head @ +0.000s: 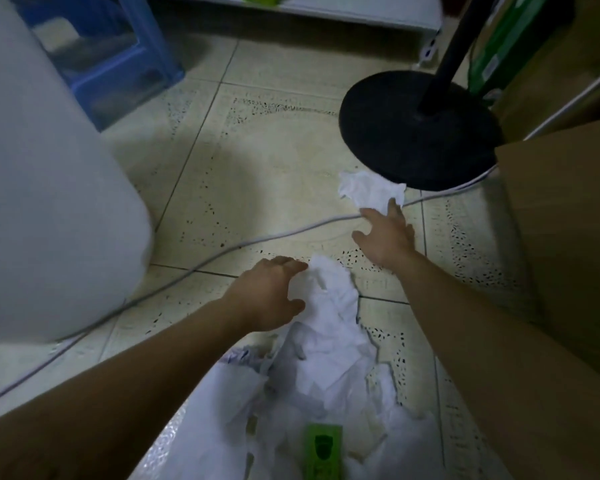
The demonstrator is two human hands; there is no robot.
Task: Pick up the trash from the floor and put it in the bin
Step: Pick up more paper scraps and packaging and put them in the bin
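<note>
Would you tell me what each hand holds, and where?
Left hand grips the white bag by its top edge; right hand holds nothing, just touching the crumpled tissue.

A: What stands on the tiled floor [264,161]?
B: Toward its far right edge, a round black stand base [413,133] with a black pole [445,53]. A brown cardboard box [568,244] sits beside it.
A: And on the left?
B: A large white rounded body [49,202], with a blue plastic stool [125,64] behind it. A grey cable [222,249] crosses the floor between.
</note>
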